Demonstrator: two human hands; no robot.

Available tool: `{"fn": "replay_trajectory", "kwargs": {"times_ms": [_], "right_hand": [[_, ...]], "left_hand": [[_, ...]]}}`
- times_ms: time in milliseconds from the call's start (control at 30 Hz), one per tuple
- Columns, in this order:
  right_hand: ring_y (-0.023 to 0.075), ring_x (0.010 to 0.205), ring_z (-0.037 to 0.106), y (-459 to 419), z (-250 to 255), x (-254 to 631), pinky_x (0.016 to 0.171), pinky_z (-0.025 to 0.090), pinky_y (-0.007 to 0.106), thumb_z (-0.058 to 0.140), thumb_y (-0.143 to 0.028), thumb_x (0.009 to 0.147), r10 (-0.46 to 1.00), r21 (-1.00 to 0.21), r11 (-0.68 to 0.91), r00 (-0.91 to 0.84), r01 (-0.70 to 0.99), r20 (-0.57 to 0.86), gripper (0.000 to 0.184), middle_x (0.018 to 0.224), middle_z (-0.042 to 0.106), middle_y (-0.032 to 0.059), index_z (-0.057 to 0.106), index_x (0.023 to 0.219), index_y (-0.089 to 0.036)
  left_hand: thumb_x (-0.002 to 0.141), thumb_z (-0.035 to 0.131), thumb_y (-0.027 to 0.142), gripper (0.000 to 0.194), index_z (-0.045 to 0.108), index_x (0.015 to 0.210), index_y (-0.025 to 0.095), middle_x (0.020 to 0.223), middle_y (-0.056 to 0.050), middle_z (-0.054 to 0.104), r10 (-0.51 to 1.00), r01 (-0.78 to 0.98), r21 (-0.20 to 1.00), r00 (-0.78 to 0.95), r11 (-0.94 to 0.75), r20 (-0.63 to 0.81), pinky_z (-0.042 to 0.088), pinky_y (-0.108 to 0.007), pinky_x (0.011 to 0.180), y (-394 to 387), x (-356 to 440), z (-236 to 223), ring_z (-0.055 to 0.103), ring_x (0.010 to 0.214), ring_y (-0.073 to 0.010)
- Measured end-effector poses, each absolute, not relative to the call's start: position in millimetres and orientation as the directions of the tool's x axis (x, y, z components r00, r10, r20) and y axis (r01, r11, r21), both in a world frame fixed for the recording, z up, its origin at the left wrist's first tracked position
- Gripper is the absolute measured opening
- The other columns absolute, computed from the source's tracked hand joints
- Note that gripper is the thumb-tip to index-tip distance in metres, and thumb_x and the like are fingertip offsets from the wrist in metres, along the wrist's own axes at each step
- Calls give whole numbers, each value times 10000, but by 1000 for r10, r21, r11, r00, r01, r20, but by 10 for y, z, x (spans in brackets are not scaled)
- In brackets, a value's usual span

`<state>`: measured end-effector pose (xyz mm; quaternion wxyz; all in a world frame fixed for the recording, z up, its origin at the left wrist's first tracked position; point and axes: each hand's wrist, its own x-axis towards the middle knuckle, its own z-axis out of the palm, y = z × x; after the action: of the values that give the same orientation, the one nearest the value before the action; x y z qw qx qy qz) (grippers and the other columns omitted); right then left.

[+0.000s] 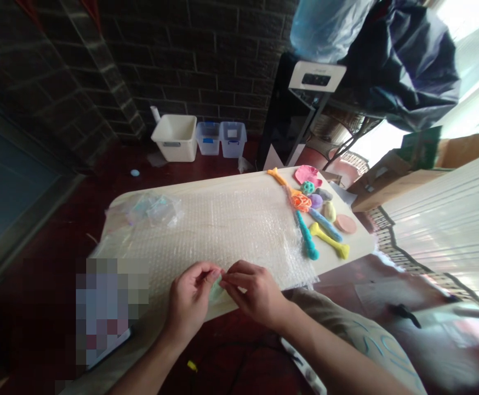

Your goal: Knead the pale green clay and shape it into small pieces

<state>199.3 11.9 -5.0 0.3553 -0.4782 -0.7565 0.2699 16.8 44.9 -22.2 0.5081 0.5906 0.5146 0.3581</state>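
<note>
Now, head view: this is my one view, and it looks down over my two hands and a long table [360, 241].
How far along: I think I am partway, because the small green thing [216, 289] is up in my fingers and not put down yet.
Done: I have it pinched, and the bubble wrap [223, 225] lies spread flat over most of the table.
Left to do: my fingers look busy with it, so I would say this bit is not finished; I cannot tell how much is left.
Left hand [189, 293]: thumb and pointing finger are pressed close, on the green thing.
Right hand [254, 291]: fingertips are bunched tight too, just beside the left ones, and they seem to pinch the same thing.
Green thing: it is between my hands, right under my fingertips, over the near edge of the table. It is thin and pale, but too small and covered for me to say what it is.
Bright shapes: well apart from my hands, at the right end, are a yellow bone [330, 241], a teal stick [306, 236], a blue stick [325, 224], an orange ball [301, 202], a pink thing [307, 175] and more.
See-through bag [157, 211]: crumpled, on the wrap's far left part.
</note>
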Motion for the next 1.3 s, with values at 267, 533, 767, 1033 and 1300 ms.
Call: {"fn": "replay_trajectory", "kwargs": {"times_ms": [267, 533, 767, 1033, 1300], "right_hand": [[168, 767, 692, 141, -34, 2070, 687, 528, 267, 605, -281, 1022, 962, -846, 254, -216, 469, 170, 217, 916, 749, 78, 797, 1049, -185], [138, 602, 630, 180, -127, 2118, 554, 457, 238, 640, -381, 993, 991, -956, -57, -102, 288, -90, 287, 683, 719, 40, 796, 929, -149], [132, 613, 635, 183, -41, 2076, 575, 458, 232, 625, -313, 995, 994, -931, -48, -73, 363, -80, 236, 703, 725, 37, 746, 866, -157], [142, 629, 621, 183, -94, 2052, 573, 453, 242, 614, -392, 1004, 993, -966, -88, -59, 242, -105, 275, 709, 691, 37, 699, 873, -166], [119, 518, 571, 225, -244, 2083, 508, 438, 237, 643, -577, 959, 984, -984, -176, 5, -25, -177, 428, 639, 640, 14, 648, 860, -161]], "left_hand": [[899, 710, 462, 313, 738, 909, 150, 883, -92, 790, 965, 136, 979, 194, 152, -177, 568, -287, 720, 469, 221, -207, 737, 799, -224], [843, 774, 476, 341, 785, 907, 141, 862, -95, 790, 962, 100, 974, 166, 203, -218, 579, -290, 733, 491, 188, -145, 739, 807, -233], [840, 785, 464, 326, 796, 922, 148, 902, -94, 795, 967, 100, 975, 143, 199, -212, 564, -286, 760, 478, 183, -184, 731, 832, -228], [793, 835, 441, 348, 764, 913, 122, 857, -76, 760, 928, -125, 924, 140, 363, -346, 528, -262, 746, 474, 221, -219, 695, 820, -198], [836, 812, 413, 507, 690, 1253, 152, 1118, -117, 745, 870, -169, 896, 367, 411, -330, 517, -306, 881, 483, 258, -161, 683, 1024, -239]]}}
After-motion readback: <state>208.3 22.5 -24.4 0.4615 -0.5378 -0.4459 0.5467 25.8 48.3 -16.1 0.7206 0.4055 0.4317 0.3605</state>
